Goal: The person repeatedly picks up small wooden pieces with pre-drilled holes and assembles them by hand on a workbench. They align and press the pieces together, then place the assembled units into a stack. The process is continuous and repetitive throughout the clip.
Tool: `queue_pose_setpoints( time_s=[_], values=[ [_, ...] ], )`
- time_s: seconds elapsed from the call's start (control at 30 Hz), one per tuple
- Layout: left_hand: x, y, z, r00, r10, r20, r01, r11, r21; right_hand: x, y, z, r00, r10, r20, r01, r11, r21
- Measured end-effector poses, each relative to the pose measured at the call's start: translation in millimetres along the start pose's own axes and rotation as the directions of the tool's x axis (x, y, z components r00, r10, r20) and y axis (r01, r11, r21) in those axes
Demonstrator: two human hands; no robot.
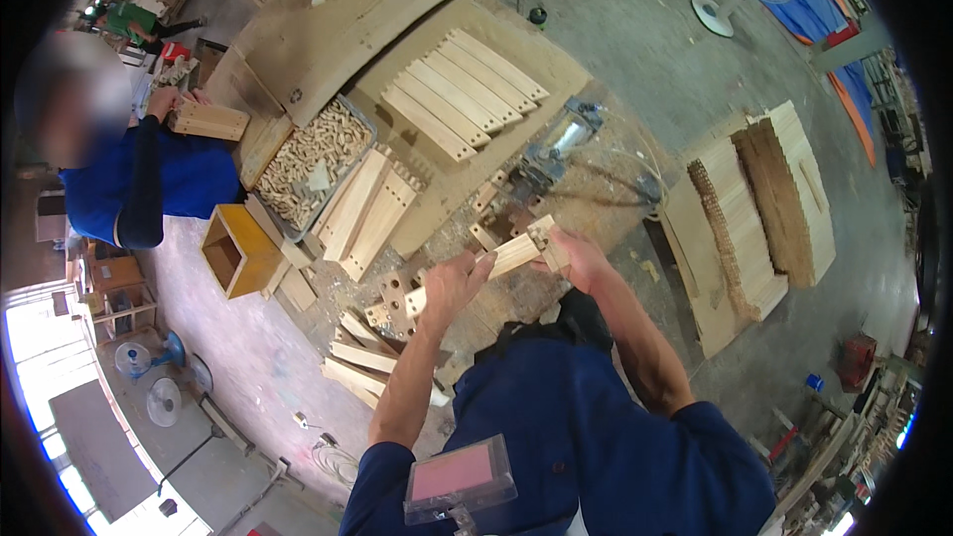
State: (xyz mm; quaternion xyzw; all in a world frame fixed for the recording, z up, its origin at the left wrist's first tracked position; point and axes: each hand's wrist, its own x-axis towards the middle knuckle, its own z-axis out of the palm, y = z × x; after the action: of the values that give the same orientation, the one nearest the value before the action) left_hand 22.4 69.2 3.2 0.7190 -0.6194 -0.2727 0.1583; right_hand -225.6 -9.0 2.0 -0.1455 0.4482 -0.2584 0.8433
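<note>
A pale wooden slat [513, 255] runs between my hands in front of my body, over the near side of the bench. My left hand [455, 285] is closed round its left part, and a slat end with small dark holes shows beyond that hand. At the other end, my right hand [586, 260] is closed on a short pale wooden piece [553, 246], which touches the slat end; whether the two are joined cannot be made out. Below them, brown wooden blocks with round holes [393, 290] stand on the bench.
Several slats [459, 89] lie side by side on cardboard, and more are stacked [369, 213] nearer me. Wooden dowels [308, 167] fill a tray. A metal clamp device [561, 144] with a hose stands ahead. A yellow box [241, 250] sits left, near a co-worker [149, 164] holding slats.
</note>
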Motion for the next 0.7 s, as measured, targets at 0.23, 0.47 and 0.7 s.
queue_pose_setpoints(
  time_s=[0.23,0.47,0.7],
  values=[
    [115.9,18.9,-6.1,0.969,-0.231,0.084,0.22,0.663,-0.716,23.7,0.2,-65.6,0.975,-0.159,0.154,0.139,0.981,0.137],
    [289.5,24.4,-41.2,0.796,-0.502,-0.338,0.259,0.788,-0.559,5.0,5.3,-70.4,0.937,-0.107,-0.333,0.134,0.989,0.058],
    [319.6,-36.6,-7.4,0.555,-0.646,-0.523,0.581,0.752,-0.311,-7.6,12.4,-86.3,0.895,-0.055,-0.444,0.09,0.994,0.06]
  ],
)
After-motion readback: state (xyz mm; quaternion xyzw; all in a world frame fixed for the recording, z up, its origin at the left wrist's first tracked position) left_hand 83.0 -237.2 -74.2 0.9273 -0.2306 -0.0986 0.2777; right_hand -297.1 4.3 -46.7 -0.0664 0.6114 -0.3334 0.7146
